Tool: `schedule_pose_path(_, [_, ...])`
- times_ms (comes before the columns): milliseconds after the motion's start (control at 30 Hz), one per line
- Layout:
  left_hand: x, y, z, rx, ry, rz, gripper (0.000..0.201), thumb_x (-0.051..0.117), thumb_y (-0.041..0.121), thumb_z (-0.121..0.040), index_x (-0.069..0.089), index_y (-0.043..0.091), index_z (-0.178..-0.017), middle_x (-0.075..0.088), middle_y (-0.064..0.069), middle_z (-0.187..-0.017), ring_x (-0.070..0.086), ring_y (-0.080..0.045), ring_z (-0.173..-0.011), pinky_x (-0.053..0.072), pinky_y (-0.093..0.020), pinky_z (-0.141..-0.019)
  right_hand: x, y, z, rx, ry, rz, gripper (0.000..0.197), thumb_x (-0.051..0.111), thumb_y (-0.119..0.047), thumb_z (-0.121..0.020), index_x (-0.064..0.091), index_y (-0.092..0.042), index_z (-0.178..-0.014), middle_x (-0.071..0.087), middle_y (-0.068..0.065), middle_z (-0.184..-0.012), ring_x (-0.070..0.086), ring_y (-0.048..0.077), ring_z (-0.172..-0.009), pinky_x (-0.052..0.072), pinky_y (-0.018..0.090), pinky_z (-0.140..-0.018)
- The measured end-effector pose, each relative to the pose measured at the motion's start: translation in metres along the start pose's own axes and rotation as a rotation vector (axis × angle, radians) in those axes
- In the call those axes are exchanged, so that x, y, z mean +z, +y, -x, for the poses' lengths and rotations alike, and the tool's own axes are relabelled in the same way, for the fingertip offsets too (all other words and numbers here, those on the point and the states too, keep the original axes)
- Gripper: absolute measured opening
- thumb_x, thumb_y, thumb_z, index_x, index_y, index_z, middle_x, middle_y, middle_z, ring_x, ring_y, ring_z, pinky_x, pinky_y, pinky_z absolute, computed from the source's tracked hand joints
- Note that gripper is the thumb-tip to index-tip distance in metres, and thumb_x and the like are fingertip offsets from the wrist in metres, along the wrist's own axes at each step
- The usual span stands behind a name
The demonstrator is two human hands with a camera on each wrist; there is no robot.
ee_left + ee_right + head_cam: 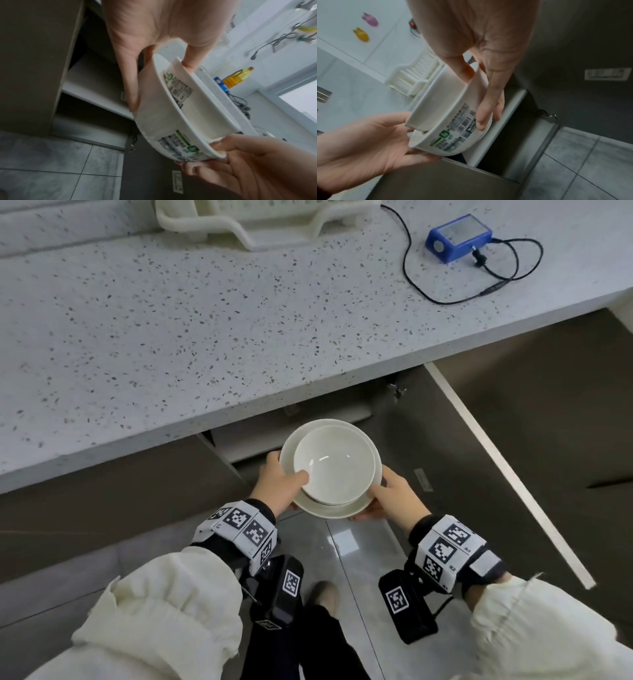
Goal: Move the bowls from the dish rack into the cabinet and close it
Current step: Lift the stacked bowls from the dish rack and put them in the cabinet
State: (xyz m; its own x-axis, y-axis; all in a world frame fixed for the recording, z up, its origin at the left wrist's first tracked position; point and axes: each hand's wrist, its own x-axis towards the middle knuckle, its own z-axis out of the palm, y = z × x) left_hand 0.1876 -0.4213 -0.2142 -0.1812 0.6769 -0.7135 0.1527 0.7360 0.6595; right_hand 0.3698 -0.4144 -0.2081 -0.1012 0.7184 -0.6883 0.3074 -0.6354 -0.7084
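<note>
Both hands, left hand [279, 486] and right hand [394, 494], pinch two stacked bowls [330, 467] between them, just outside the open cabinet [404, 419]. Keep them level and slide them in slowly.

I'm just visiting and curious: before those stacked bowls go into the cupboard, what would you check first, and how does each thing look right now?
1. Left hand grip on the bowls: ok, thumb over the rim, fingers underneath.
2. Right hand grip: ok, it holds the opposite side.
3. Small bowl nested in the large bowl: ok, though it sits off-centre.
4. Cabinet door open: ok, swung wide to the right.
5. Cabinet shelf free: cannot tell, only part shows.
6. Dish rack emptied: cannot tell, mostly out of view.
</note>
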Motion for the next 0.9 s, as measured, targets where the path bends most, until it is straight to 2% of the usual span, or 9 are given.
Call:
schedule_pose_path(100, [-0.004,-0.022,-0.035,-0.005,0.02,0.029,0.059,0.057,0.016,-0.075,0.035,0.012,-0.13,0.047,-0.015,-0.131,0.049,-0.033,-0.116,0.047,-0.054,-0.095,0.018,0.014,-0.039,0.025,-0.023,-0.015,0.035,0.039,-0.003,-0.088,0.051,-0.016,-0.118,0.064,0.003,-0.09,0.069,0.029,-0.066,0.061,0.044,-0.069])
schedule_pose_path(167, [-0.007,-0.035,-0.059,-0.011,0.044,0.037,0.054,0.056,0.012,-0.082,0.035,0.01,-0.132,0.048,-0.014,-0.129,0.05,-0.032,-0.117,0.05,-0.048,-0.091,0.032,0.019,-0.067,0.042,-0.028,-0.006,0.032,0.039,-0.004,-0.09,0.049,-0.015,-0.118,0.064,0.004,-0.091,0.068,0.025,-0.063,0.062,0.035,-0.06])
schedule_pose_path(233, [-0.012,-0.047,-0.087,-0.009,0.08,0.066,0.051,0.054,0.012,-0.085,0.035,0.008,-0.132,0.048,-0.014,-0.129,0.05,-0.029,-0.114,0.051,-0.042,-0.086,0.045,0.023,-0.1,0.054,-0.034,0.004,0.035,0.04,-0.004,-0.09,0.048,-0.01,-0.123,0.063,0.011,-0.1,0.068,0.028,-0.066,0.062,0.035,-0.059])
schedule_pose_path(333, [-0.021,-0.062,-0.13,0.011,0.126,0.107,0.05,0.054,0.015,-0.086,0.035,0.007,-0.132,0.05,-0.01,-0.122,0.051,-0.028,-0.115,0.046,-0.049,-0.099,0.066,0.024,-0.15,0.045,-0.073,0.013,0.038,0.043,-0.005,-0.089,0.047,-0.007,-0.127,0.063,0.015,-0.103,0.068,0.03,-0.068,0.062,0.036,-0.059])
schedule_pose_path(533, [-0.033,-0.078,-0.203,0.055,0.219,0.192,0.06,0.058,0.019,-0.078,0.036,0.007,-0.133,0.048,-0.014,-0.133,0.047,-0.03,-0.123,0.041,-0.051,-0.104,0.102,0.016,-0.233,0.039,-0.125,-0.011,0.027,0.046,0.0,-0.087,0.045,-0.012,-0.112,0.061,0.012,-0.093,0.066,0.036,-0.074,0.061,0.045,-0.068])
schedule_pose_path(666, [-0.037,-0.087,-0.232,0.052,0.234,0.268,0.058,0.054,0.011,-0.084,0.03,0.009,-0.136,0.049,-0.003,-0.116,0.048,-0.03,-0.122,0.04,-0.052,-0.105,0.121,0.012,-0.264,0.067,-0.141,0.006,0.025,0.045,0.005,-0.086,0.042,-0.01,-0.106,0.058,0.011,-0.081,0.062,0.046,-0.09,0.052,0.052,-0.087])
schedule_pose_path(733, [-0.039,-0.09,-0.24,0.041,0.231,0.287,0.067,0.055,0.018,-0.081,0.024,0.012,-0.14,0.05,-0.005,-0.119,0.048,-0.031,-0.122,0.04,-0.051,-0.106,0.127,0.01,-0.276,0.07,-0.131,0.053,0.028,0.046,0.006,-0.085,0.045,-0.002,-0.112,0.06,0.013,-0.081,0.063,0.048,-0.1,0.052,0.051,-0.09])
schedule_pose_path(800, [-0.042,-0.093,-0.246,0.033,0.24,0.268,0.085,0.056,0.034,-0.07,0.017,0.016,-0.145,0.052,-0.01,-0.13,0.047,-0.031,-0.125,0.039,-0.05,-0.107,0.134,0.006,-0.284,0.049,-0.136,0.143,0.036,0.044,0.005,-0.088,0.047,0.006,-0.124,0.063,0.024,-0.096,0.062,0.045,-0.107,0.055,0.044,-0.084])
schedule_pose_path(900, [-0.046,-0.1,-0.255,0.042,0.263,0.239,0.104,0.055,0.054,-0.055,0.01,0.029,-0.146,0.046,-0.011,-0.142,0.042,-0.03,-0.131,0.036,-0.048,-0.109,0.141,-0.002,-0.289,0.046,-0.142,0.168,0.024,0.04,0.003,-0.091,0.052,0.001,-0.112,0.06,0.031,-0.111,0.06,0.043,-0.112,0.055,0.039,-0.081])
